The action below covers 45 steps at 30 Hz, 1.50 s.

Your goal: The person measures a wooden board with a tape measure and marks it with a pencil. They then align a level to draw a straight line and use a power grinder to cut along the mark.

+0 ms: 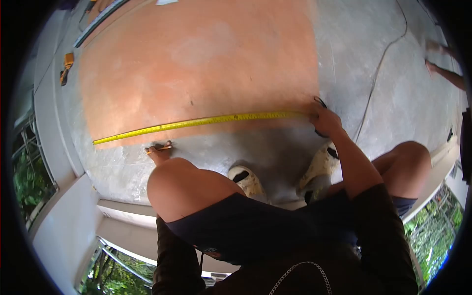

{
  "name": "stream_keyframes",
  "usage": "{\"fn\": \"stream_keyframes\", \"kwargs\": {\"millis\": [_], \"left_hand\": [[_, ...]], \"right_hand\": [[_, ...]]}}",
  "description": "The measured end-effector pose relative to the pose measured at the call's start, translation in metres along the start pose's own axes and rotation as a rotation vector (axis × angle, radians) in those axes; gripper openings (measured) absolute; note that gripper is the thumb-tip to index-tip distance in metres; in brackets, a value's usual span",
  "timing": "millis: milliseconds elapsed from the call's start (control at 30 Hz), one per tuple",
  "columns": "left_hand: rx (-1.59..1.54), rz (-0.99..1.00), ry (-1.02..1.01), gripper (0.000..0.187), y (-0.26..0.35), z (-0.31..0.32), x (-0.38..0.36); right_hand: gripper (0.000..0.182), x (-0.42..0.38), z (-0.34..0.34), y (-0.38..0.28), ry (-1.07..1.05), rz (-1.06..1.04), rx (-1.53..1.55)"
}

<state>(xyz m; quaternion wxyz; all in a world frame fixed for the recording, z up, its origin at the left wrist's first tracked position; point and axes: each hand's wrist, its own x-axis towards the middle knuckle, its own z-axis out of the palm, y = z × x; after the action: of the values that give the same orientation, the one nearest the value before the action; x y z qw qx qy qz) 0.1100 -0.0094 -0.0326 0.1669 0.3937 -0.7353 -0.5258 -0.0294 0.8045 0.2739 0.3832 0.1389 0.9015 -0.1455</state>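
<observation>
A yellow tape measure (196, 122) is stretched along the near edge of a large orange-brown sheet (206, 64) on the grey floor. Its case is mostly hidden in my right hand (324, 119), which is wrapped round it by the sheet's near right corner. The blade's free end lies near the sheet's near left corner. My left hand (159, 153) is on the floor just below the blade, beyond my knee. Its fingers are closed on a thin orange pencil (167, 147), partly covered by them. The hand and blade appear apart.
A yellow and black tool (66, 68) lies left of the sheet. A long dark bar (101, 24) is at the far left. A cable (376, 73) runs along the floor at right, near another person's hands (432, 67). My shoes (247, 181) stand close to the sheet.
</observation>
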Motion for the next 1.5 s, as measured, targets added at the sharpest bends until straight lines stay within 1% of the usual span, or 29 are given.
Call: {"fn": "stream_keyframes", "kwargs": {"millis": [33,67,100,133,167,200,267,300,333,367,433,500,600,633,700,767,833,900,933,1000,1033,1100,1167,1233,1300,1367,1433,1467,1500], "left_hand": [[0.218,-0.008,-0.031,0.057,0.044,0.020,-0.020],[0.563,0.027,-0.103,0.064,0.083,0.036,-0.041],[0.818,0.071,-0.162,0.071,0.113,0.050,-0.057],[0.920,0.083,-0.202,0.078,0.128,0.059,-0.065],[0.944,0.073,-0.215,0.086,0.139,0.066,-0.069],[0.929,0.054,-0.217,0.094,0.146,0.070,-0.071],[0.850,0.019,-0.194,0.094,0.153,0.069,-0.078],[0.919,0.024,-0.190,0.093,0.189,0.082,-0.096],[0.988,0.029,-0.189,0.093,0.212,0.091,-0.106],[0.982,0.032,-0.179,0.093,0.217,0.094,-0.106],[0.980,-0.017,-0.210,0.091,0.221,0.094,-0.109],[0.998,-0.014,-0.204,0.091,0.213,0.094,-0.106],[0.943,-0.019,-0.192,0.094,0.207,0.090,-0.101],[0.927,-0.020,-0.199,0.096,0.216,0.092,-0.107],[0.914,-0.017,-0.200,0.098,0.227,0.096,-0.114],[0.937,-0.056,-0.216,0.104,0.231,0.097,-0.115],[0.937,-0.078,-0.217,0.108,0.229,0.098,-0.115],[1.058,-0.011,-0.099,0.094,0.228,0.104,-0.116],[1.055,-0.009,-0.099,0.094,0.225,0.103,-0.113],[1.094,-0.070,-0.184,0.099,0.220,0.100,-0.104],[1.093,-0.067,-0.186,0.099,0.227,0.101,-0.105],[1.009,-0.215,-0.303,0.112,0.250,0.102,-0.109],[1.038,-0.210,-0.312,0.112,0.254,0.104,-0.109],[1.069,-0.212,-0.322,0.112,0.254,0.104,-0.110],[1.050,-0.182,-0.276,0.112,0.251,0.103,-0.111],[1.069,-0.163,-0.297,0.112,0.242,0.100,-0.104],[1.058,-0.160,-0.349,0.110,0.218,0.089,-0.092],[1.097,-0.053,-0.317,0.105,0.208,0.082,-0.090],[1.037,-0.023,-0.298,0.099,0.180,0.069,-0.078]], "right_hand": [[0.055,0.004,0.001,0.004,-0.037,0.005,-0.001],[0.056,0.012,0.003,0.017,0.015,-0.050,0.001],[0.057,0.017,0.005,0.023,0.067,-0.111,0.005],[0.059,0.017,-0.002,0.018,0.037,-0.090,-0.030],[0.061,0.015,-0.008,0.012,0.000,-0.062,-0.063],[0.059,0.015,-0.011,0.007,-0.024,-0.055,-0.084],[0.058,0.009,-0.015,0.000,-0.053,-0.057,-0.106],[0.056,0.007,-0.020,-0.003,-0.072,-0.034,-0.119],[0.055,0.007,-0.024,-0.006,-0.090,-0.009,-0.133],[0.055,0.008,-0.026,-0.007,-0.082,-0.017,-0.134],[0.053,0.006,-0.025,-0.009,-0.079,0.017,-0.104],[0.054,0.008,-0.021,-0.008,-0.069,0.045,-0.111],[0.056,0.006,-0.020,-0.015,-0.047,0.083,-0.088],[0.057,0.003,-0.019,-0.019,-0.035,0.102,-0.060],[0.056,0.004,-0.014,-0.014,-0.029,0.079,-0.056],[0.056,0.010,-0.013,-0.012,-0.019,0.058,-0.057],[0.053,0.015,-0.013,-0.013,-0.085,0.143,-0.171],[0.052,0.014,-0.018,-0.019,-0.093,0.147,-0.168],[0.051,0.012,-0.021,-0.021,-0.100,0.152,-0.167],[0.049,0.008,-0.024,-0.023,-0.090,0.151,-0.159],[0.046,0.007,-0.024,-0.024,-0.083,0.148,-0.151],[0.046,0.007,-0.020,-0.021,-0.059,0.123,-0.128],[0.045,0.013,-0.013,-0.013,-0.036,0.102,-0.105],[0.044,0.017,-0.008,-0.011,-0.059,0.168,-0.153],[0.044,0.014,-0.011,-0.015,-0.058,0.155,-0.163],[0.043,0.019,-0.009,-0.012,-0.059,0.153,-0.175],[0.043,0.030,0.011,0.013,0.023,0.021,-0.147],[0.042,0.021,-0.002,-0.004,-0.025,0.056,-0.149],[0.043,0.018,-0.008,-0.012,-0.074,0.084,-0.182]]}}
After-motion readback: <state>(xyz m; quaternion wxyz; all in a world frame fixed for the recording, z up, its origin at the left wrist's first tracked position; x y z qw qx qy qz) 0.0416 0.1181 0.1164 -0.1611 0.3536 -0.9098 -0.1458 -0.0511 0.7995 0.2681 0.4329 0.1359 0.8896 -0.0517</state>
